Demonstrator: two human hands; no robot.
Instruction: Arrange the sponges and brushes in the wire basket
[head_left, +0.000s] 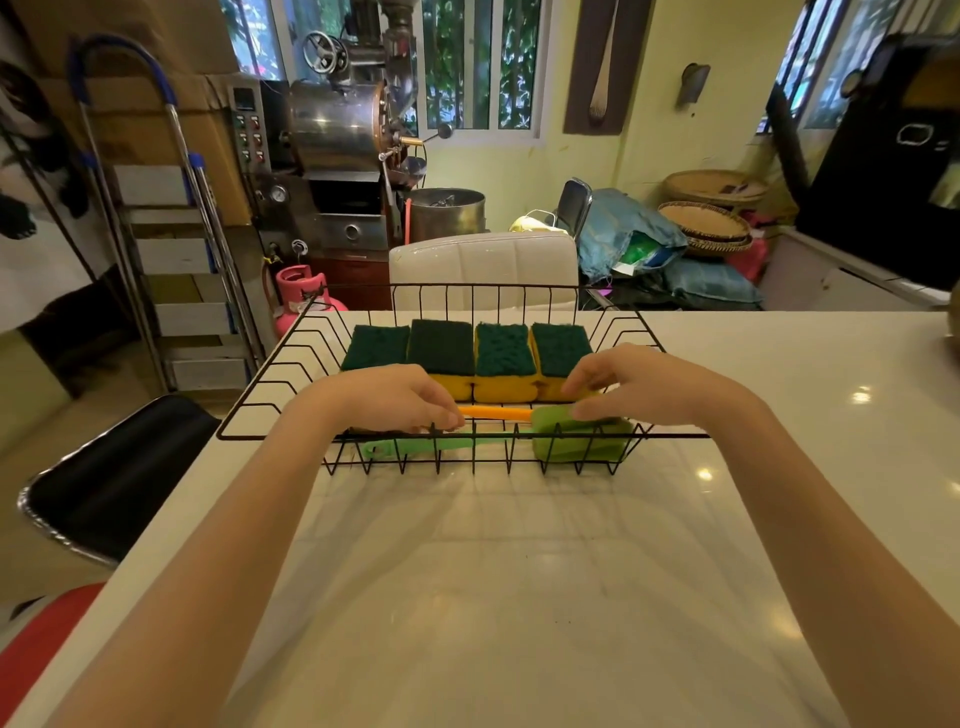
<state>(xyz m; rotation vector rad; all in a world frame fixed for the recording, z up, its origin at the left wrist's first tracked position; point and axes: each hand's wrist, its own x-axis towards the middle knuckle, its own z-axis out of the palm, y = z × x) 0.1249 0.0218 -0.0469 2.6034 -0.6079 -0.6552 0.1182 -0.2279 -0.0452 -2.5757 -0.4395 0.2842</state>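
Both hands (400, 397) apparently on brushes (576, 434)

The wire basket (363, 291) was thin black metal; the sponges (506, 349) had rough green scouring tops over yellow foam; the brush handles (496, 413) looked smooth plastic; the countertop (467, 597) shone glossy

Bright window daylight, countertop (519, 571) glare, edge distortion
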